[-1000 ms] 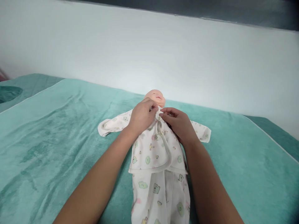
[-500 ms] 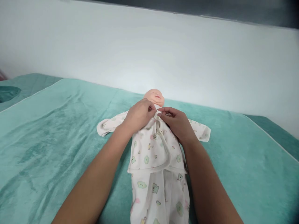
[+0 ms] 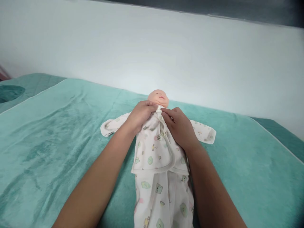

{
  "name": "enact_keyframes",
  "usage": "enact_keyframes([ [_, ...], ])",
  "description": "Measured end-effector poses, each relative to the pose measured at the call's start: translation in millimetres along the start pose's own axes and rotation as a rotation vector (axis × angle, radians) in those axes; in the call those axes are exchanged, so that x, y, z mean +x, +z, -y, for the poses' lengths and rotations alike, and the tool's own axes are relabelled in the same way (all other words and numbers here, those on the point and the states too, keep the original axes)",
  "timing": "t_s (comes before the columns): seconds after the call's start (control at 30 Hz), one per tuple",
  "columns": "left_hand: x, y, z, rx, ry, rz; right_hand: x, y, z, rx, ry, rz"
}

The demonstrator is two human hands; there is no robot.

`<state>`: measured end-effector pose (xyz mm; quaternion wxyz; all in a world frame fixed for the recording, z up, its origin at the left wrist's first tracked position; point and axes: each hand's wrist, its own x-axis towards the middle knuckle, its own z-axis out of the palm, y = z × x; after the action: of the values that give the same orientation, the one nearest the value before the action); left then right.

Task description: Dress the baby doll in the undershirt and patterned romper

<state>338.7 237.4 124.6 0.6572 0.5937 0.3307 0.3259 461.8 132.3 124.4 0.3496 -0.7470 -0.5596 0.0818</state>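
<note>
A baby doll [image 3: 158, 96] lies on its back, head at the far end, dressed in a white printed baby jacket [image 3: 152, 152] and matching trousers [image 3: 163, 199]. My left hand [image 3: 141, 115] pinches the jacket's edge just below the doll's chin. Opposite it, my right hand [image 3: 179, 125] has thumb and forefinger closed on the other side of the same neck opening. Between the fingertips a small piece of pale trim stands up. Below, the front edge of the jacket curves down to the hem. Both sleeves stretch out sideways.
Under the doll spreads a teal plush blanket [image 3: 61, 136] with wrinkles on the left. A white wall [image 3: 152, 50] rises right behind the doll's head. Darker teal fabric [image 3: 280, 129] shows past the blanket's right edge.
The fingers of both hands have shifted slightly at the collar, and the pale trim between them now shows more. The whole view has moved a little; the doll stays in place.
</note>
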Motion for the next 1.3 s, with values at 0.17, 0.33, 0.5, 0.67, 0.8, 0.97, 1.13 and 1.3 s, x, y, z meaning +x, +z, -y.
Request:
enact_keyframes([
  [0.17, -20.6, -6.8, 13.9, -0.085, 0.13, -0.176, -12.7, -3.3, -1.5, 0.2, -0.008, -0.053],
  [0.33, -83.1, -10.7, 37.7, 0.157, 0.256, -0.21, -58.9, -10.4, 7.2, 0.163, 0.089, -0.173],
  [0.5, -116.9, 1.6, 30.8, 0.509, 0.424, -0.132, -109.5, -8.5, 19.3, -0.103, -0.024, -0.01],
  [0.67, -114.4, 16.5, 15.8, 0.789, 0.45, -0.139, -106.4, -2.6, 16.0, -0.087, -0.058, -0.111],
  [0.8, -112.4, 20.5, 18.5, 0.746, 0.436, -0.167, -83.2, -5.2, 11.7, -0.084, -0.133, -0.177],
  [0.97, -103.2, 18.6, 22.0, 0.674, 0.361, -0.16, -62.4, -5.3, 17.2, -0.248, -0.076, -0.01],
  [1.13, -97.8, 3.8, 21.5, 0.385, 0.224, 0.021, -62.6, -10.5, 19.8, -0.254, -0.059, 0.08],
  [1.3, -98.4, -3.3, 22.5, 0.401, 0.304, 0.084, -62.5, -19.4, 14.8, -0.02, 0.018, 0.153],
])
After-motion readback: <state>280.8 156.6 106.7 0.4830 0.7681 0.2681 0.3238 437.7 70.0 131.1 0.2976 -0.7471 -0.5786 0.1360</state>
